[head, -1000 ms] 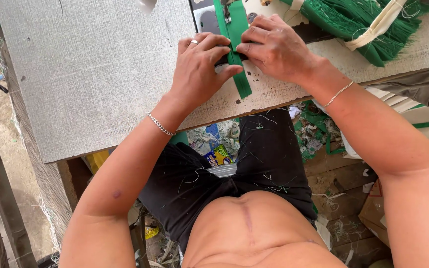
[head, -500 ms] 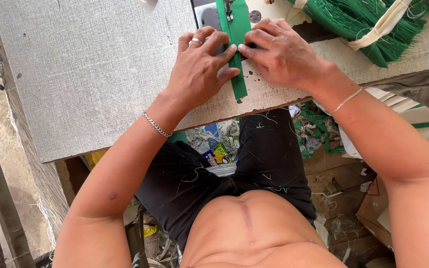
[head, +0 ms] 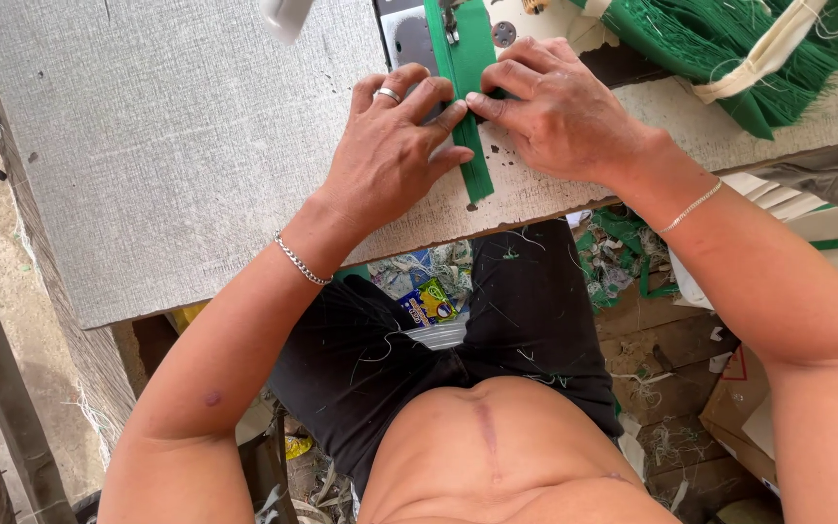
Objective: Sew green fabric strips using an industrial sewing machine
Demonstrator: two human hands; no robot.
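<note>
A: Where is the green strap (head: 468, 92) to be found?

B: It is laid upper centre of the frame, on the grey table (head: 177, 165), running from the metal plate (head: 409, 44) of a sewing machine at the top edge down to the table's near edge, where its cut end is seen.

A: And how are the hands placed?

B: The left hand (head: 392, 160) is spread flat just left of the strap, its fingertips pressed onto the strap's left edge. The right hand (head: 560, 112) is set on the other side, fingertips brought against the right edge. The strap is pinned between the two, pressed down and not gripped; nothing is closed in either fist.

A: How is the strap likely to handle?

B: It is judged to be light, thin and limp, easily folded or skewed, yet not fragile. It is best held flat by both edges, close to the plate, so that it is kept straight.

A: Anything else nearby?

B: A green fringed bundle (head: 729, 49), tied with a pale band, is seen upper right. Scraps are scattered on the floor below.
</note>
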